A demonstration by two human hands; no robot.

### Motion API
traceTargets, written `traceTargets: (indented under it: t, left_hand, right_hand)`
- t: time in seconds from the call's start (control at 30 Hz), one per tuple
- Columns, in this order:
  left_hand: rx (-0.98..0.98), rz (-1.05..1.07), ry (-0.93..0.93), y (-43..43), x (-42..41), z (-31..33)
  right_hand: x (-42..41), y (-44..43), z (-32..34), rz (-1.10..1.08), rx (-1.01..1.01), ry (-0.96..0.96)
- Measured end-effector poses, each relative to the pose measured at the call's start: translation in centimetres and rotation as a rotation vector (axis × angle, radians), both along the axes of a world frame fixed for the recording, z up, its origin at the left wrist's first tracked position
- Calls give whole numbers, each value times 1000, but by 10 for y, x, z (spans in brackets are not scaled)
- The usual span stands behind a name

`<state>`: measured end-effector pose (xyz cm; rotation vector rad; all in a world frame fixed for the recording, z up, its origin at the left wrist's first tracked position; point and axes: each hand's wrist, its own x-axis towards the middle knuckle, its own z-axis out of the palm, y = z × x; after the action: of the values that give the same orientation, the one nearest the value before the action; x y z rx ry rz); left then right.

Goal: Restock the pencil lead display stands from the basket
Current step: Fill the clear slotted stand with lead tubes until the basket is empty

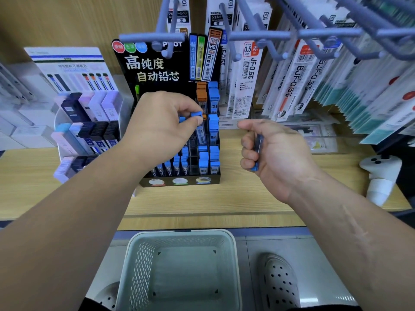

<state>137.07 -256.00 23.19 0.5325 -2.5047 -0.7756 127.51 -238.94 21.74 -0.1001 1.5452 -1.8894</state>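
Fingertips [194, 108] of the left hand [161, 122] pinch a blue-capped lead case [197, 114] by its cap, over a middle-row slot of the black display stand [179, 182].

The right hand [275, 153] hovers just beside the stand, fingers curled round a second case [259, 142], blue end downward. These cases look light, stiff and smooth-sided, so likely slippery. A pinch at the cap, or across the flat sides just under it, should steer one straight into its narrow slot without knocking neighbours. The basket [179, 232] sits on the floor below the wooden shelf [247, 198].
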Motion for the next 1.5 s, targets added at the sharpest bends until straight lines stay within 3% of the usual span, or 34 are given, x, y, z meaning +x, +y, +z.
traceTargets:
  t: [0.43,0.67,0.97,1.1,1.23,1.5]
  left_hand:
    - [19,-30,-83,3,0,-5]
    - [-55,-55,-96,1,4,-3]
    - [-336,-196,-116,5,4,-7]
    - [-210,-125,-101,0,5,-4]
    - [-36,5,32,-14,10,7]
    - [-8,14,42,-17,19,1]
  right_hand:
    - [-1,-1,-2,8,22,17]
    - [5,-3,-9,180,320,364]
    - [6,-5,-6,167,296,295]
    - [1,-2,-7,184,342,337]
    - [-2,-2,-11,265,455,516]
    - [9,-16,-22,624,708,948]
